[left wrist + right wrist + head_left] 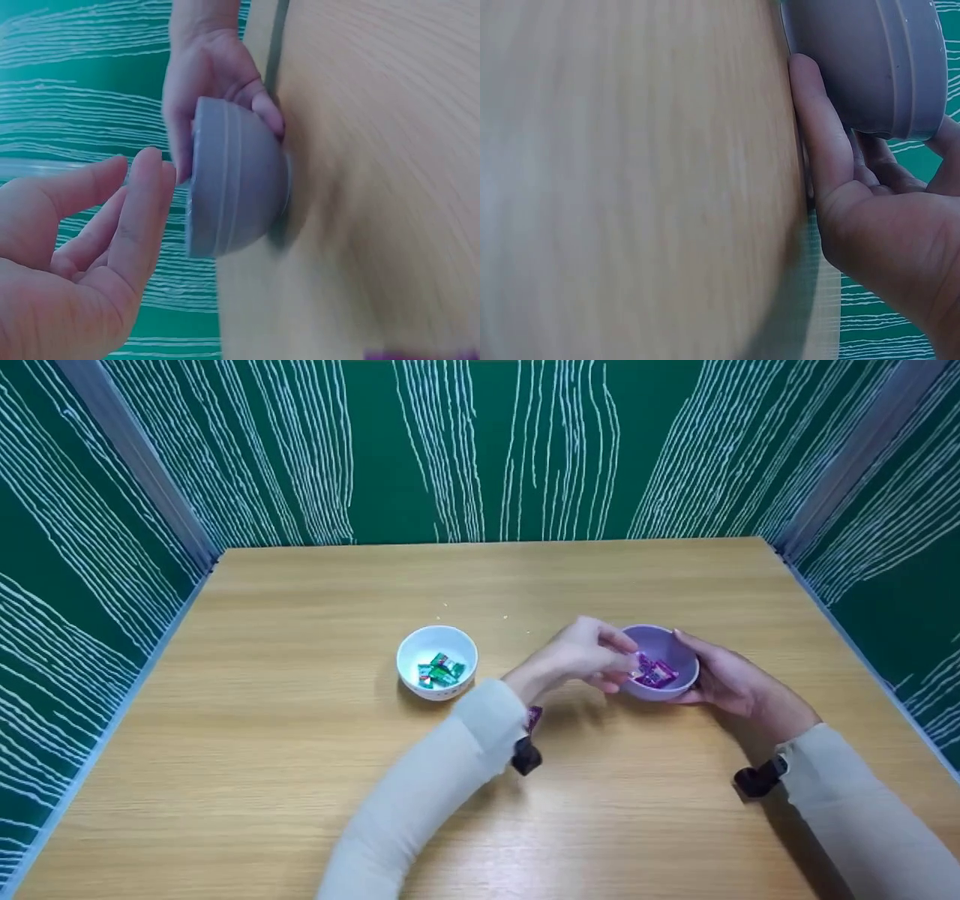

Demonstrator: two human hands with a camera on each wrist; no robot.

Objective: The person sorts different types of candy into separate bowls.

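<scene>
A purple bowl [679, 649] stands on the right part of the table, with purple-wrapped candies [655, 673] inside. My right hand [724, 675] holds this bowl from its right side, thumb at the rim and fingers low along the wall. Reaching across from the left, my left hand [589, 652] has its fingertips at the bowl's left rim. In the left wrist view those fingers [139, 217] are loosely bent, and nothing shows between them and the thumb. Another purple wrapper [534, 718] lies on the table, partly hidden by the left wrist.
To the left of the left hand is a white bowl [437, 636] with several green-wrapped candies [442, 670]. Tiny pale specks dot the wooden table [300, 720] behind the bowls. Green panels [480, 450] with white streaks border the table at the back and sides.
</scene>
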